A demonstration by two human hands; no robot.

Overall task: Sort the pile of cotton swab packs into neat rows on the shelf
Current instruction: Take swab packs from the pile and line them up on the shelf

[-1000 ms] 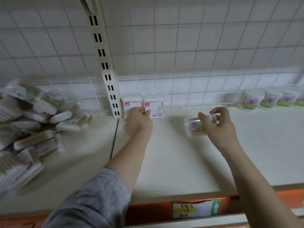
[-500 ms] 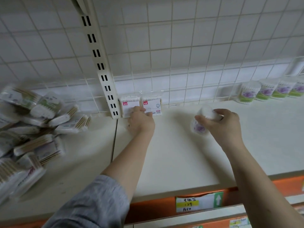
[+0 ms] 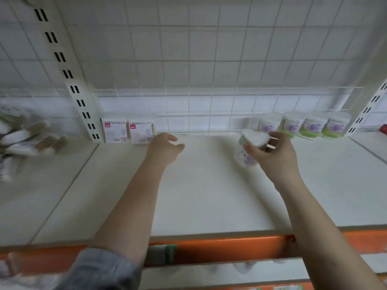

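My right hand [image 3: 272, 155], right of centre in the frame, gripped a round tub of cotton swabs [image 3: 250, 148], fingers and thumb curled round its upper part. The tub was tilted, its white swab tips turned up toward me and its purple-printed side lower, above the shelf [image 3: 209, 195]; whether its base touched the shelf I could not tell. My left hand [image 3: 164, 146], near the middle of the frame, held nothing: its fingers were loosely bent and spread, pointing toward the right, just above the shelf surface.

Just left of that hand, at the back of the shelf, two flat white packs with red labels [image 3: 128, 131] stood upright side by side against the wire grid back panel [image 3: 209, 70], next to the slotted upright post [image 3: 69, 80]. In the upper right of the frame, a row of four round tubs with green and purple print [image 3: 303, 125] stood along the back, close beside one another, just beyond the tub in my right hand.

At the left edge of the frame lay the blurred pile of swab packs [image 3: 23, 141], heaped at mixed angles on the neighbouring shelf section. Along the bottom ran the orange shelf edge [image 3: 230, 245], with a blurred price tag [image 3: 162, 251] on it, and my grey sleeve [image 3: 98, 271] showed at the lower left.
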